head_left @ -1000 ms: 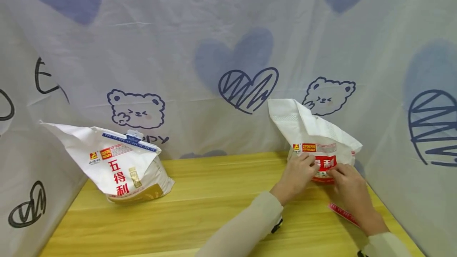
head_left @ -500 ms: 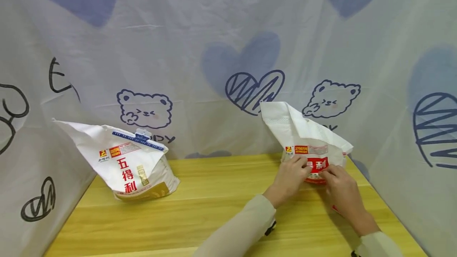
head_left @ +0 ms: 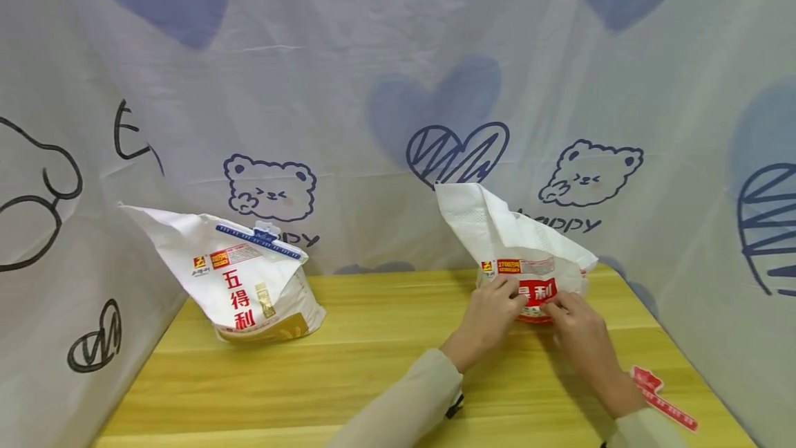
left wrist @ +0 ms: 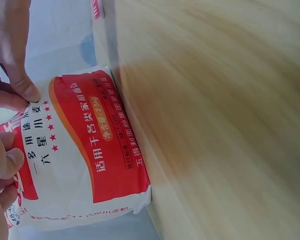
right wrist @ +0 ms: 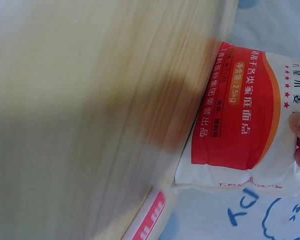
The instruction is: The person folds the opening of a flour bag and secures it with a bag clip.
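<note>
A white flour bag (head_left: 535,290) with a red label stands at the right of the table, its loose top tilting up to the left. My left hand (head_left: 488,316) pinches the front of the bag at the left of the label. Close beside it, my right hand (head_left: 583,339) pinches the same front face between thumb and fingers. In the left wrist view both hands show, the right hand (left wrist: 10,55) above, on the bag's upper printed part (left wrist: 40,135). A red bag clip (head_left: 668,403) lies on the table, right of my right wrist.
Another white flour bag (head_left: 249,289), with red characters, stands at the left, a blue bag clip (head_left: 260,240) across its folded top. Printed cloth walls (head_left: 373,227) close in the wooden table (head_left: 385,365) at the back and sides.
The right flour bag has slid left across the table, both hands keeping their grip on it. The red bag clip now shows right of my right wrist. The head view has shifted.
</note>
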`<move>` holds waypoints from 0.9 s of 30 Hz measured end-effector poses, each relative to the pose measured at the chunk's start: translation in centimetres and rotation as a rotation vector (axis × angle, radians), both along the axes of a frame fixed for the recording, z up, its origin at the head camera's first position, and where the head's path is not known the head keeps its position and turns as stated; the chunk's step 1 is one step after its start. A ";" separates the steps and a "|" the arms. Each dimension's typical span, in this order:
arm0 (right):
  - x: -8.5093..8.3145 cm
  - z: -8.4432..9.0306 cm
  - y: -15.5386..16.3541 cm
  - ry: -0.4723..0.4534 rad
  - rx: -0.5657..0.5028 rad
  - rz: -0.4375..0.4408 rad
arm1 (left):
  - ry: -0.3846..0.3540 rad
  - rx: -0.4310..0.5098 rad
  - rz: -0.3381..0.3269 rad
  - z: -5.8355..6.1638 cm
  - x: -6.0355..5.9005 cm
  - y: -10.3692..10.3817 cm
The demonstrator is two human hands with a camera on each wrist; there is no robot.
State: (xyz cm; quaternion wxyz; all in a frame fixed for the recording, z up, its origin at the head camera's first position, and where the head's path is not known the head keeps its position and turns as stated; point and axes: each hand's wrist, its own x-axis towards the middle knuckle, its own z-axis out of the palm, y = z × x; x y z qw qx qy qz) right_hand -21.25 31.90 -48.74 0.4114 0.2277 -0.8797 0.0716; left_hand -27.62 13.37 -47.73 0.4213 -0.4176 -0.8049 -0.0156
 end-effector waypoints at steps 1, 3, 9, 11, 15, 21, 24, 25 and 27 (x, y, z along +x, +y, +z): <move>0.0 0.0 -0.3 0.004 -0.001 0.009 | -0.004 0.004 0.001 0.0 0.1 -0.4; -0.1 0.0 -1.0 0.007 -0.005 0.024 | -0.003 0.015 0.007 0.0 0.2 -1.1; -0.3 -0.2 -3.0 0.012 -0.002 0.055 | -0.002 0.063 0.018 0.0 0.7 -3.4; -0.4 -0.3 -3.7 0.019 0.003 0.067 | -0.011 0.070 0.022 0.0 0.9 -4.2; -0.6 -0.6 -5.1 0.031 0.001 0.083 | -0.028 0.080 0.021 -0.1 1.2 -5.8; -0.4 -0.6 -7.1 0.044 -0.012 0.119 | -0.029 0.128 -0.009 -0.3 1.6 -7.9; -0.3 -0.5 -8.2 0.058 -0.013 0.133 | -0.022 0.148 -0.018 -0.5 1.7 -8.9; -0.3 -0.4 -8.6 0.059 -0.012 0.135 | -0.019 0.153 -0.018 -0.5 1.7 -9.2; -0.3 -0.3 -9.2 0.067 -0.012 0.143 | -0.019 0.166 -0.020 -0.5 1.7 -9.9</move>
